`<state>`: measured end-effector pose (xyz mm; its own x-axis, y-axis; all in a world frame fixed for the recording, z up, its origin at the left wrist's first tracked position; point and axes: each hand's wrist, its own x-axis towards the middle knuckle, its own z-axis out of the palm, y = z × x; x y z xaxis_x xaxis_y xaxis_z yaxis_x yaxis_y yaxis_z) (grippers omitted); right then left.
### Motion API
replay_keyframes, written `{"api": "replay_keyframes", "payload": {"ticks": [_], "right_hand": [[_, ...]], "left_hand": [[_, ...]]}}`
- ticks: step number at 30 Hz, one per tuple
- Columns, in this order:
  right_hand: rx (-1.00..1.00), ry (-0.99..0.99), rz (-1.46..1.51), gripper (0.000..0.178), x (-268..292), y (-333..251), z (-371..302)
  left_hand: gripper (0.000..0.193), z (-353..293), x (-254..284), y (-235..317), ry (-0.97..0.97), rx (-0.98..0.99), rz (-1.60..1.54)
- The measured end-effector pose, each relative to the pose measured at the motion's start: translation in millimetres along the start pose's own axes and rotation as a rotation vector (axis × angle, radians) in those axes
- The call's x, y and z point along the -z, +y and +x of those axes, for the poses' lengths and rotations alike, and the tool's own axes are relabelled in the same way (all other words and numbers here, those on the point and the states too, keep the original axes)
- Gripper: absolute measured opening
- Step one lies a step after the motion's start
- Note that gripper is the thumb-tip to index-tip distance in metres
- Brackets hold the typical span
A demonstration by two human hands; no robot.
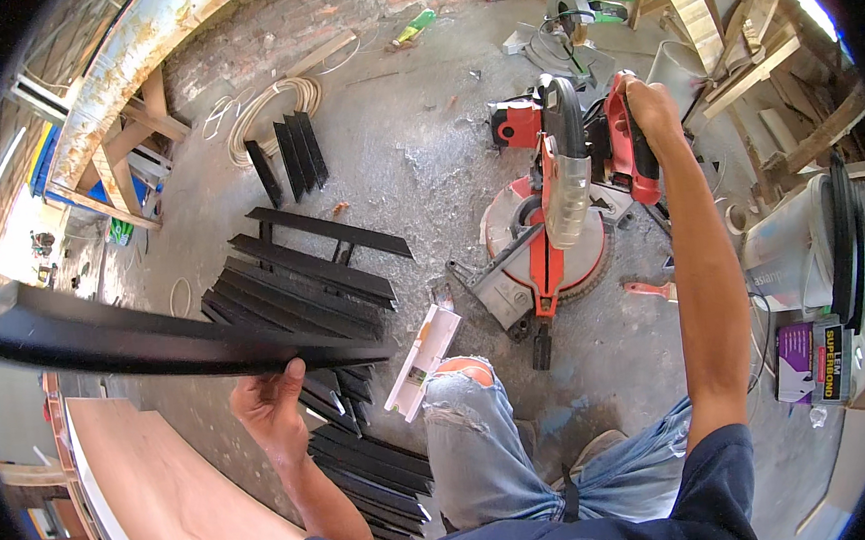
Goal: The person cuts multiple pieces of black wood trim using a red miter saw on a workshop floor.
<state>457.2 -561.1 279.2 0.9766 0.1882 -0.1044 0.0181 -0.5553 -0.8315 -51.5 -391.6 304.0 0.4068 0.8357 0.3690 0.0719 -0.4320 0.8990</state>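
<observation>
My left hand (270, 414) is closed around a long black metal profile (147, 340), thumb on top. The profile stretches far out to the left, and its near end lies above the floor left of my knee. My right hand (650, 114) is wrapped round the red and black handle (633, 151) of a mitre saw (549, 262). The saw stands on the floor ahead of me, its head raised over the round base. A clear guard covers the blade. Between the saw and the profile's end, a short white channel piece (424, 361) rests by my knee.
Cut black profiles (294, 300) lie in rows at left, with another stack (377, 485) nearer me. Farther off are a coiled hose (276, 105) and a green power tool (575, 14). A brush (647, 289), bucket (788, 255) and purple box (795, 363) stand or lie right. A wooden board (156, 480) is at near left.
</observation>
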Motion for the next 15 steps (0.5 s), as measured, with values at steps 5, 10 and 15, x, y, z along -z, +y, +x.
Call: {"api": "replay_keyframes", "payload": {"ticks": [5, 10, 15], "right_hand": [[0.005, 0.008, 0.025, 0.049, 1, -2, 1], [-0.024, 0.005, 0.006, 0.049, 0, -3, 1], [0.004, 0.004, -0.040, 0.049, 1, 4, 13]], "left_hand": [[0.023, -6, 3, -9, 0.000, -0.002, -0.030], [0.021, -12, -14, -10, 0.002, 0.048, -0.090], [0.023, -24, -23, -21, -0.034, 0.124, -0.107]]}}
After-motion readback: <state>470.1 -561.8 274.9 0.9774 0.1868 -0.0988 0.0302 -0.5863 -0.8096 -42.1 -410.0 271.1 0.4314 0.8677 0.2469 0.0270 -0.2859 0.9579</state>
